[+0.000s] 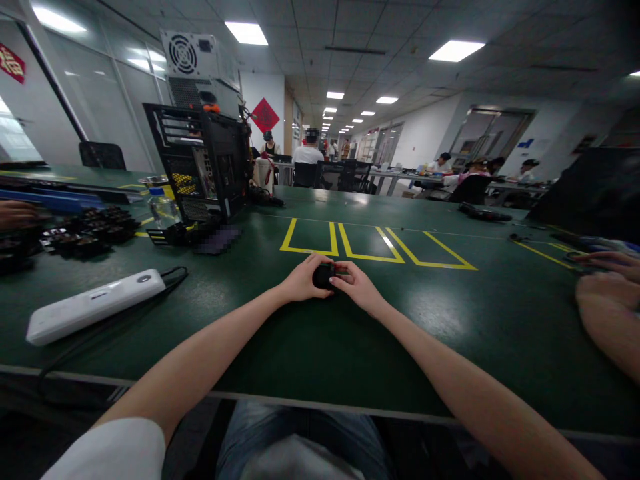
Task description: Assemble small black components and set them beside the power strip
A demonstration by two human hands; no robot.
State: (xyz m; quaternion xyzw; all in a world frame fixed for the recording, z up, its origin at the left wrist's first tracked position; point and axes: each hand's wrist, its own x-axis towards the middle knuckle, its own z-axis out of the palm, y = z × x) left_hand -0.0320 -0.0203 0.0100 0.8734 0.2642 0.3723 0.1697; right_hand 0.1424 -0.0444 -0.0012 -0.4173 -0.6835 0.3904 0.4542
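Observation:
A small round black object (323, 276) is held between both hands just above the green table (310, 347). My left hand (301, 280) curls around its left side, thumb below and fingers above. On the right side, the fingertips and thumb of my right hand (356, 285) pinch its edge. The object's exact kind is too dark and small to make out. Beyond the hands, yellow tape outlines (334, 239) mark the tabletop.
A white power bank-like device (95, 305) with a black cable lies at left. Behind it stand black parts (95, 230), a clear bottle (163, 210) and an open computer case (210, 160). Another person's hands (607, 287) work at the right edge; a co-worker's hand (17, 215) shows far left.

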